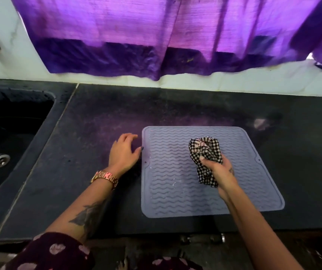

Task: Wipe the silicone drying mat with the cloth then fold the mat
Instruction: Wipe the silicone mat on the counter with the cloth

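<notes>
A grey silicone drying mat (168,184) with wavy ridges lies flat on the dark countertop (90,133), and a few water drops glint near its middle. My right hand (217,168) is shut on a bunched black-and-white checked cloth (203,149), which presses on the mat's upper middle. My left hand (124,151) rests flat on the counter just left of the mat, fingers spread, with the thumb tip touching the mat's left edge. A gold watch sits on that wrist.
A dark sink (6,145) with a metal drain is set into the counter at the left. A purple curtain (156,36) hangs over the white wall behind. The counter's front edge runs just below the mat.
</notes>
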Demonstrator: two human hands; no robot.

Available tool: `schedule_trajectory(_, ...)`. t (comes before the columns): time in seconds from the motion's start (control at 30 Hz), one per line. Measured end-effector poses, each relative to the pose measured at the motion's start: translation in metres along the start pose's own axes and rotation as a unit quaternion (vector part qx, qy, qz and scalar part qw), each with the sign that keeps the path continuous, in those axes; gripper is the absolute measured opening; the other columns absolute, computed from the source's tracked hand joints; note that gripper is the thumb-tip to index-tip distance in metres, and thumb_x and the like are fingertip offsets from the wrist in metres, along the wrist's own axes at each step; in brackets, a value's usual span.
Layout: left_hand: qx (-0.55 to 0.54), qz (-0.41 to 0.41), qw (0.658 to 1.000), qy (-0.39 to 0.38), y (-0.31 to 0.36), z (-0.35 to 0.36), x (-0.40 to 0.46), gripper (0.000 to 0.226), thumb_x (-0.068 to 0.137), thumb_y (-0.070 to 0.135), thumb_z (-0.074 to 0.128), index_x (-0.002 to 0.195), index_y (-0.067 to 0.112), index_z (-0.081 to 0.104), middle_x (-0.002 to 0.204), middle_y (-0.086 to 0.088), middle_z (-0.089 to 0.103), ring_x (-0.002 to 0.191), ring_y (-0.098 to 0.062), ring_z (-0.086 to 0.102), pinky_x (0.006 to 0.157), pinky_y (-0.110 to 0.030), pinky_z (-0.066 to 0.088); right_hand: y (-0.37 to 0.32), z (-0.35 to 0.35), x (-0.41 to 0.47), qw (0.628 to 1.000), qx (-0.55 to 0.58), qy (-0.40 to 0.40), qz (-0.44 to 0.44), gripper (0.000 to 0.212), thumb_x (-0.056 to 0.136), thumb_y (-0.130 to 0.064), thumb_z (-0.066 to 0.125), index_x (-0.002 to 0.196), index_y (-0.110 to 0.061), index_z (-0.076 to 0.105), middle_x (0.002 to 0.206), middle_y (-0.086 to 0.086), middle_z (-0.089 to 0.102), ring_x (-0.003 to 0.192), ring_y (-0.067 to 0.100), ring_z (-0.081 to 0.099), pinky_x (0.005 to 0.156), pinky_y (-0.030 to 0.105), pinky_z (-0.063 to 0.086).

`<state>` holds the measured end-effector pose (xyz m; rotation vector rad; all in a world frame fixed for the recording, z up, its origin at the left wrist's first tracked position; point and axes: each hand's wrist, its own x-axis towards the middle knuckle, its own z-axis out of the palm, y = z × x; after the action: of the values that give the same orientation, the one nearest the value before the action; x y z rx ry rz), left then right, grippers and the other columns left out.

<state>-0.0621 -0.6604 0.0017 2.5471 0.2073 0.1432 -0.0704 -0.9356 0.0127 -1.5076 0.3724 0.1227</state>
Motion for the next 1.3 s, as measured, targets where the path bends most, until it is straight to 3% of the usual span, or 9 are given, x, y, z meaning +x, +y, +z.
schedule_trajectory(0.07,0.062,0.003,0.998,-0.014,-0.008,0.01,0.001,0.056,0.091,0.037,0.054,0.141,0.016,0.038,0.153,-0.006,0.027,0.144,-0.025,0.018,0.117,-0.043,0.01,-0.002,-0.009,0.009,1.0,0.0,-0.007,0.014,0.041,0.075,-0.007,0.072,0.114,-0.014,0.062,0.1,0.005,0.071,0.09,0.023,0.066,0.08,0.039,0.054)
schedule_trajectory(0.2,0.129,-0.041,0.991,-0.009,-0.02,0.026,-0.003,0.069,0.091,0.056,0.04,0.147,0.017,0.027,0.158,-0.004,0.012,0.146,-0.022,0.0,0.118,-0.04,-0.003,0.002,-0.022,0.024,0.999,-0.04,-0.03,0.022,0.041,0.072,-0.006,0.074,0.111,-0.011,0.063,0.098,0.005,0.071,0.091,0.025,0.066,0.083,0.044,0.053)
schedule_trajectory(0.43,0.147,-0.025,0.987,0.065,-0.02,0.034,-0.006,0.081,0.079,0.062,0.034,0.145,0.016,0.033,0.157,-0.007,0.018,0.146,-0.025,0.004,0.119,-0.041,-0.001,0.003,-0.038,0.035,0.989,-0.134,-0.063,0.004,0.033,0.074,-0.011,0.074,0.104,-0.017,0.063,0.092,-0.003,0.07,0.091,0.019,0.066,0.072,0.028,0.053)
schedule_trajectory(0.57,0.134,-0.029,0.988,0.074,-0.021,0.035,-0.006,0.081,0.078,0.061,0.036,0.143,0.014,0.037,0.156,-0.008,0.022,0.146,-0.026,0.007,0.118,-0.043,0.002,-0.009,-0.051,0.04,0.984,-0.17,-0.043,-0.012,0.041,0.076,-0.01,0.073,0.114,-0.011,0.06,0.106,0.006,0.068,0.1,0.025,0.063,0.089,0.043,0.051)
schedule_trajectory(0.67,0.123,-0.027,0.989,0.072,-0.021,0.035,-0.004,0.081,0.078,0.062,0.036,0.143,0.014,0.037,0.155,-0.009,0.024,0.146,-0.027,0.008,0.118,-0.043,0.003,-0.022,-0.07,0.048,0.975,-0.214,0.046,-0.04,0.047,0.076,-0.015,0.073,0.12,-0.016,0.056,0.113,0.006,0.065,0.105,0.027,0.059,0.093,0.043,0.048)
schedule_trajectory(0.9,0.118,-0.027,0.99,0.074,-0.021,0.036,-0.005,0.085,0.076,0.067,0.031,0.141,0.013,0.04,0.154,-0.01,0.027,0.145,-0.028,0.011,0.118,-0.045,0.006,-0.055,-0.126,0.086,0.857,-0.462,0.213,-0.081,0.033,0.084,-0.027,0.059,0.114,-0.029,0.047,0.107,0.016,0.064,0.097,0.037,0.059,0.076,0.036,0.043)
schedule_trajectory(1.07,0.115,-0.029,0.99,0.07,-0.023,0.037,-0.003,0.082,0.077,0.065,0.033,0.141,0.014,0.04,0.154,-0.01,0.027,0.145,-0.028,0.012,0.118,-0.045,0.007,-0.031,-0.118,0.1,0.792,-0.584,0.176,-0.041,0.041,0.089,-0.031,0.053,0.127,-0.025,0.041,0.122,0.019,0.044,0.111,0.04,0.044,0.09,0.047,0.04)
schedule_trajectory(1.2,0.124,-0.03,0.99,0.065,-0.025,0.038,-0.002,0.085,0.076,0.068,0.029,0.141,0.015,0.04,0.154,-0.01,0.027,0.145,-0.029,0.012,0.118,-0.045,0.007,-0.026,-0.11,0.102,0.786,-0.587,0.188,-0.042,0.038,0.089,-0.026,0.052,0.125,-0.021,0.04,0.125,0.017,0.041,0.113,0.038,0.04,0.089,0.047,0.039)
schedule_trajectory(1.3,0.128,-0.029,0.989,0.066,-0.025,0.038,-0.001,0.084,0.076,0.068,0.03,0.139,0.014,0.042,0.153,-0.012,0.029,0.144,-0.032,0.015,0.117,-0.047,0.009,-0.023,-0.107,0.1,0.748,-0.632,0.194,-0.055,0.037,0.09,-0.017,0.046,0.126,-0.017,0.038,0.125,0.018,0.042,0.114,0.037,0.04,0.088,0.047,0.041)
